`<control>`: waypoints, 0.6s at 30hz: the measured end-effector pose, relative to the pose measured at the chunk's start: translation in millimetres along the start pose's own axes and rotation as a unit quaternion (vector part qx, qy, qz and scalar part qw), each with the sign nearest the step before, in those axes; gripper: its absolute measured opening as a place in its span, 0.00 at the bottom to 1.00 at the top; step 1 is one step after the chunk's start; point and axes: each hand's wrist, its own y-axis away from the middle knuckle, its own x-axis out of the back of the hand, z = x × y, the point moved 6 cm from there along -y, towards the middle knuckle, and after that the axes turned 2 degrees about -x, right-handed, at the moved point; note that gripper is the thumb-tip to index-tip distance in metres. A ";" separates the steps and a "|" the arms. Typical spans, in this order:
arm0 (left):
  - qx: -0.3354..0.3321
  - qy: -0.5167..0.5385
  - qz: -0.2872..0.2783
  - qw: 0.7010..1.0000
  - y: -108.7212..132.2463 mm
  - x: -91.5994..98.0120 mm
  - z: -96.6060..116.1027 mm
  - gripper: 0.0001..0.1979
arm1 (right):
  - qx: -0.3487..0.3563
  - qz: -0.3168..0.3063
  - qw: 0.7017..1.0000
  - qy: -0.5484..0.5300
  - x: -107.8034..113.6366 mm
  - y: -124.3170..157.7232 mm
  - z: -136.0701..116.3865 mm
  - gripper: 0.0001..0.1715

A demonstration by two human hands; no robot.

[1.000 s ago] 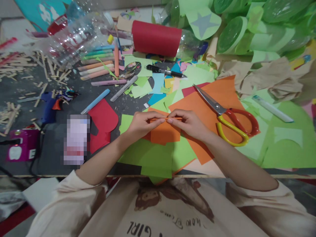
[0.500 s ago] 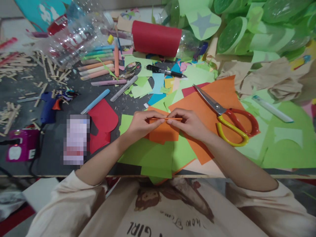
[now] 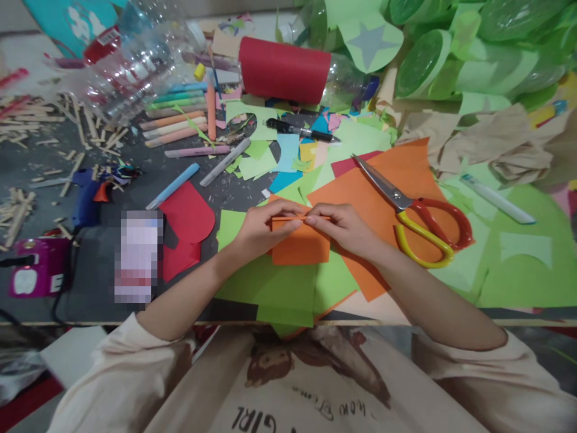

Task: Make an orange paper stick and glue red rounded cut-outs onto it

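Note:
Between my hands is a small piece of orange paper (image 3: pixel 300 248), pinched along a narrow folded strip at its far edge. My left hand (image 3: pixel 265 227) holds the left part of that fold between thumb and fingers. Close against it, my right hand (image 3: pixel 347 225) pinches the same fold from the right. The thumbs nearly meet at the middle. Beneath lie sheets of green paper (image 3: pixel 265 288). A larger orange sheet (image 3: pixel 374 252) sits to the right, with scissors (image 3: pixel 406 207) resting on it, their handles red and yellow.
Left of my hands are red paper hearts (image 3: pixel 187 213), a blurred-out phone (image 3: pixel 137 255), a blue glue gun (image 3: pixel 86 195) and small wooden sticks (image 3: pixel 18 216). Farther back lie a black pen (image 3: pixel 300 130), markers (image 3: pixel 175 123), paper scraps and a red-wrapped bottle (image 3: pixel 283 69). Green bottles (image 3: pixel 424 63) stand at back right.
The small orange paper has tilted so that its near part shows larger and flatter towards me. Both hands keep their pinch on the fold, almost in the same place.

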 end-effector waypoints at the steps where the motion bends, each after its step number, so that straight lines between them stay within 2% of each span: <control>1: 0.003 0.006 -0.005 1.000 -0.4 -0.2 0.3 0.10 | -0.001 0.000 1.000 -0.001 -0.1 -0.1 -0.2 0.19; 8: 0.035 -0.036 -0.020 0.999 -1.2 -0.9 -1.1 0.10 | 0.014 0.008 1.000 -0.004 0.4 -0.5 0.6 0.16; 18: 0.036 -0.028 -0.006 0.999 0.3 0.0 -4.6 0.12 | 0.018 0.015 1.000 0.008 1.0 -1.0 1.5 0.13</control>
